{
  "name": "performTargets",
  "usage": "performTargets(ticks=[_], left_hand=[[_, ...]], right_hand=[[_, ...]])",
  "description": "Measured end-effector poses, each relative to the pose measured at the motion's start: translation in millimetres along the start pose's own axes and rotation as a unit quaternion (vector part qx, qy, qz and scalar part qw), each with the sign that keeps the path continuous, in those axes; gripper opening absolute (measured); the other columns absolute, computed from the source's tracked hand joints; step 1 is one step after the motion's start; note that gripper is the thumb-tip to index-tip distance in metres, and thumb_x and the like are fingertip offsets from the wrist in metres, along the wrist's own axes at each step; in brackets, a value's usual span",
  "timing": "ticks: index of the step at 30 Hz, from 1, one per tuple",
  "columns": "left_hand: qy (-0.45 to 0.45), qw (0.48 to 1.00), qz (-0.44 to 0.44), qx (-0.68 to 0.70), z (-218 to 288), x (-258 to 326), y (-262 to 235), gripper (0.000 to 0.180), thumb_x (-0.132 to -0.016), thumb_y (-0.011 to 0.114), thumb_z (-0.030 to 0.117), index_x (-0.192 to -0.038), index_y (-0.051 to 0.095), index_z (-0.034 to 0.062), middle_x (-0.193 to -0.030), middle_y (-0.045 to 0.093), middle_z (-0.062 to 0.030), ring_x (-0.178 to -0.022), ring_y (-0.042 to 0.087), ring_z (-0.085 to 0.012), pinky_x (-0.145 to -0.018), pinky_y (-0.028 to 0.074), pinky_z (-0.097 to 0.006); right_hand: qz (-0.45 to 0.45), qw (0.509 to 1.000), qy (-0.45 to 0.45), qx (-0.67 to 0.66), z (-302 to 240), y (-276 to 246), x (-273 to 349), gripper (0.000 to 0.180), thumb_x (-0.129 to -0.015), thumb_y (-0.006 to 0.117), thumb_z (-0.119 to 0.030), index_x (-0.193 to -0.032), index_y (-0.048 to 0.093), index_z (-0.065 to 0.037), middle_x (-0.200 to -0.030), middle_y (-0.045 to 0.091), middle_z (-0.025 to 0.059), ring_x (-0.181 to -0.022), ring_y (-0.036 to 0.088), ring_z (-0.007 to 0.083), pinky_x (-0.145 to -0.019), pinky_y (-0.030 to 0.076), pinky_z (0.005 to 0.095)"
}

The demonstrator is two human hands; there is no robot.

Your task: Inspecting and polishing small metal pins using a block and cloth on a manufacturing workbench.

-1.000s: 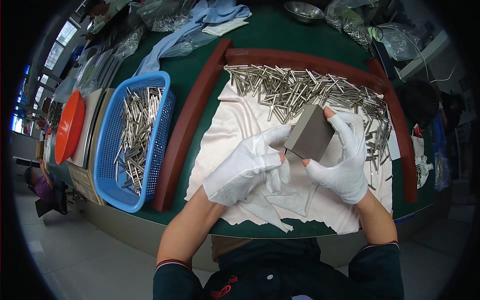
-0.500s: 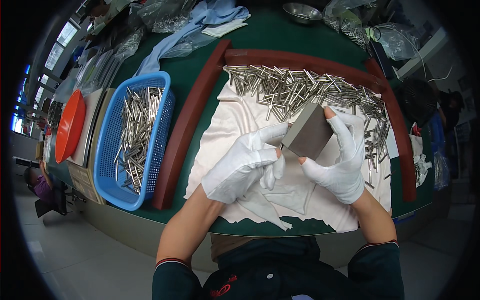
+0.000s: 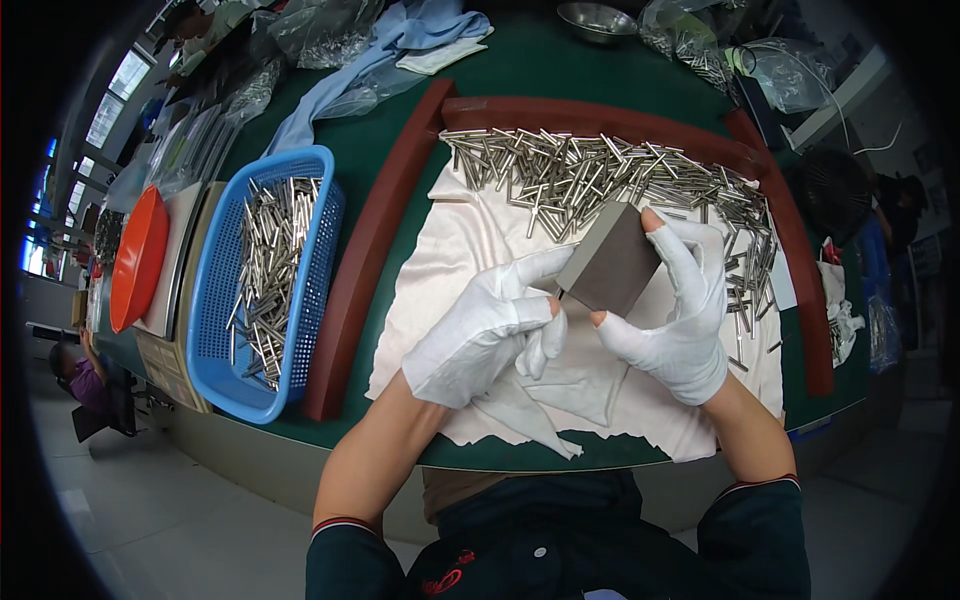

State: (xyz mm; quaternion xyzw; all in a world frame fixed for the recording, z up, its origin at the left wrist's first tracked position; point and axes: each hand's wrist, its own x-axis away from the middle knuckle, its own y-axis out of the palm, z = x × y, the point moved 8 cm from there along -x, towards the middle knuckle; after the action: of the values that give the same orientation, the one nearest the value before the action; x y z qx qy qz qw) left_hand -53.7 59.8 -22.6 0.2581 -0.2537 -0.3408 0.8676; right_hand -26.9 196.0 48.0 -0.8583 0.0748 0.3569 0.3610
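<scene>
My right hand (image 3: 685, 325), in a white glove with bare fingertips, grips a grey-brown rectangular block (image 3: 622, 266) by its edges, tilted above the cloth. Close against the block's left side is my left hand (image 3: 490, 325), gloved the same way, its thumb and fingers pinched together. A small dark end of a thin metal pin (image 3: 561, 294) shows at the left thumb tip; the rest of it is hidden by the fingers and block. Beyond both hands, a heap of shiny metal pins (image 3: 590, 180) lies on the pale pink cloth (image 3: 425, 290).
Dark red bars (image 3: 378, 250) frame the cloth on three sides. To the left, a blue plastic basket (image 3: 312, 300) holds many metal pins, beside an orange bowl (image 3: 140, 258). A metal bowl (image 3: 597, 22) and plastic bags (image 3: 790, 75) lie at the back.
The block has shifted slightly left and turned a little in my right hand, showing more of its broad face. My left hand has barely moved and keeps its pinch.
</scene>
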Motion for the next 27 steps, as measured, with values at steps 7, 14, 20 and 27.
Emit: performTargets(ticks=[7, 14, 20, 27], left_hand=[[0.023, 1.000, 0.006, 0.005, -1.8, -1.5, -3.4, 0.048, -0.087, 0.055, 0.010, -0.130, 0.042, -0.0058, -0.064, 0.059, -0.0093, -0.047, 0.054, -0.0112, -0.043, 0.043, -0.021], [0.043, 0.999, 0.000, 0.026, -4.5, -5.2, -4.8, 0.053, -0.086, 0.056, 0.011, -0.133, 0.037, -0.0068, -0.065, 0.059, -0.0104, -0.046, 0.053, -0.0118, -0.043, 0.044, -0.021], [-0.044, 0.999, 0.009, -0.014, -14.7, -7.0, 5.4, 0.057, -0.087, 0.053, 0.009, -0.137, 0.030, -0.0071, -0.068, 0.059, -0.0108, -0.048, 0.053, -0.0115, -0.045, 0.043, -0.020], [-0.039, 0.999, 0.002, -0.019, -15.4, -7.9, 5.2, 0.053, -0.085, 0.053, 0.009, -0.133, 0.036, -0.0071, -0.067, 0.058, -0.0093, -0.047, 0.053, -0.0109, -0.044, 0.042, -0.019]], right_hand=[[0.002, 1.000, -0.004, 0.009, 0.8, -1.1, -0.4, 0.081, -0.054, 0.080, -0.013, -0.127, 0.048, 0.001, -0.108, 0.048, 0.0136, -0.096, 0.050, 0.0262, -0.077, 0.046, 0.0351], [0.004, 1.000, -0.012, 0.008, -0.8, -1.4, 0.0, 0.084, -0.054, 0.080, -0.014, -0.130, 0.046, 0.000, -0.111, 0.046, 0.0134, -0.097, 0.049, 0.0245, -0.081, 0.044, 0.0341], [0.011, 1.000, -0.016, 0.025, -3.1, -3.4, -1.5, 0.084, -0.054, 0.081, -0.015, -0.128, 0.046, 0.000, -0.112, 0.047, 0.0144, -0.096, 0.049, 0.0263, -0.079, 0.044, 0.0349], [0.024, 0.999, -0.028, 0.027, -6.8, -1.6, -5.7, 0.084, -0.053, 0.081, -0.015, -0.127, 0.047, 0.001, -0.110, 0.049, 0.0137, -0.096, 0.049, 0.0264, -0.080, 0.044, 0.0351]])
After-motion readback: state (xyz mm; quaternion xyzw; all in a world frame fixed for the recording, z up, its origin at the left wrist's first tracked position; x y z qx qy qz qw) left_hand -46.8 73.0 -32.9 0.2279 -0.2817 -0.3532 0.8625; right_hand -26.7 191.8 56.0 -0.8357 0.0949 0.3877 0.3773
